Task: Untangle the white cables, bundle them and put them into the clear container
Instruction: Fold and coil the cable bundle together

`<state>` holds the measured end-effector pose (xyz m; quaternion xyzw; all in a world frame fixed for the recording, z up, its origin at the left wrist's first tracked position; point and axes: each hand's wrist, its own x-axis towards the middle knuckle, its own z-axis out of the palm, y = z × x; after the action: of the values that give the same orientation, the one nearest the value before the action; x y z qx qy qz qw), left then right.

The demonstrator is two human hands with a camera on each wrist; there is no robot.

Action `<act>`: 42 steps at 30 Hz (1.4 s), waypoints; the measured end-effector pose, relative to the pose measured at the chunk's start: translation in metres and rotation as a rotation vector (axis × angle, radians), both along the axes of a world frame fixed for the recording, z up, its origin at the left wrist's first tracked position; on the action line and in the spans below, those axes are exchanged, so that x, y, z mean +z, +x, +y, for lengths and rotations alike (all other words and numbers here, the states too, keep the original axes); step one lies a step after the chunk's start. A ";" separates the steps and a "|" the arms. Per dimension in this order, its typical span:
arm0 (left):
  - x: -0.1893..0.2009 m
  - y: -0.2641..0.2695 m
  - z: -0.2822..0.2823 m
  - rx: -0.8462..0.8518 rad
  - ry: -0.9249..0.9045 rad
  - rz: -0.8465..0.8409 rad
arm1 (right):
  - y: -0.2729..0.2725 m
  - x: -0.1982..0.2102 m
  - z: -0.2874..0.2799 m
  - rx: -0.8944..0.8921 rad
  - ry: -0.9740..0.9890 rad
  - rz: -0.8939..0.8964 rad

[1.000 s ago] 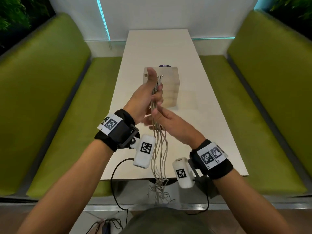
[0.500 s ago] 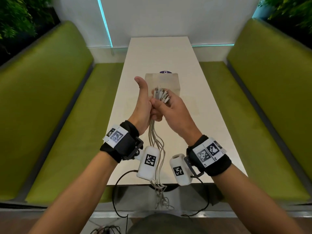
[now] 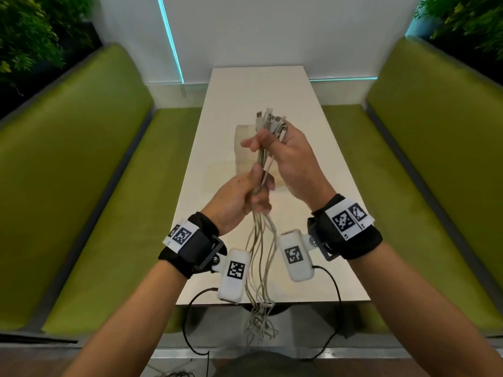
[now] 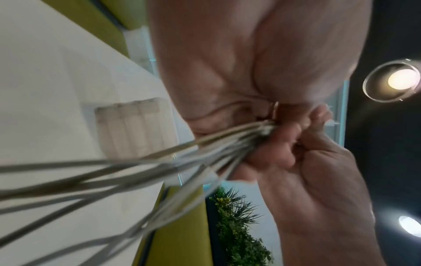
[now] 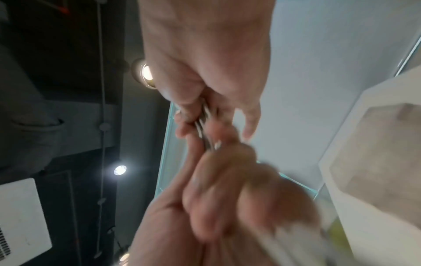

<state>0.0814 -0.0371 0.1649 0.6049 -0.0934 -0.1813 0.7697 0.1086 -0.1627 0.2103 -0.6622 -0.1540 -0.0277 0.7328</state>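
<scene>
Several white cables [image 3: 260,248] hang as one bunch in the air over the near end of the table. My right hand [image 3: 277,148] grips them near their plug ends [image 3: 270,122], which fan out above its fist. Just below, my left hand [image 3: 253,190] is curled round the same strands [image 4: 205,147]. The loose tails [image 3: 261,322] dangle past the table's front edge. The clear container [image 3: 246,148] stands on the table behind my hands, partly hidden by them. In the right wrist view the cables [image 5: 205,126] show only as a blurred sliver between the fingers.
The narrow white table [image 3: 258,85] runs away from me to the wall. Green benches [image 3: 114,172] flank it on both sides [image 3: 402,164]. Black sensor wires [image 3: 196,322] loop down from my wrist cameras.
My right hand took over the plug ends and rose with them. My left hand let go at the top and slid down the strands to grip lower.
</scene>
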 end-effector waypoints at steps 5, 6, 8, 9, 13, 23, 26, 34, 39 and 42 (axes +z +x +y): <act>0.002 0.005 0.009 0.113 0.267 -0.065 | 0.009 -0.002 -0.025 -0.010 -0.340 0.174; -0.001 0.006 0.013 0.107 0.321 -0.083 | 0.006 0.002 -0.032 -0.060 -0.486 0.108; -0.004 0.007 0.018 0.065 0.404 -0.104 | 0.000 0.008 -0.039 -0.100 -0.880 -0.154; -0.005 0.006 0.019 0.034 0.431 -0.112 | -0.002 0.009 -0.039 -0.067 -1.114 -0.278; 0.000 0.003 0.020 -0.105 0.470 -0.138 | -0.001 0.001 -0.027 0.281 -1.551 -0.295; -0.013 -0.006 0.028 -0.078 0.381 -0.241 | 0.007 0.010 -0.037 0.393 -1.085 -0.142; -0.019 -0.004 0.025 0.124 0.278 -0.247 | 0.009 0.014 -0.037 0.338 -1.043 -0.124; -0.006 0.002 -0.001 0.507 0.002 -0.366 | -0.009 -0.020 -0.009 0.185 -0.805 -0.045; 0.004 -0.003 -0.010 0.535 -0.053 -0.297 | -0.025 -0.036 0.010 0.138 -0.698 0.003; 0.008 -0.003 -0.008 0.558 -0.039 -0.243 | -0.031 -0.035 0.009 0.201 -0.645 0.018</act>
<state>0.0786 -0.0447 0.1730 0.6096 -0.0184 0.1124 0.7845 0.0776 -0.1540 0.1749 -0.8418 -0.2128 0.1008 0.4857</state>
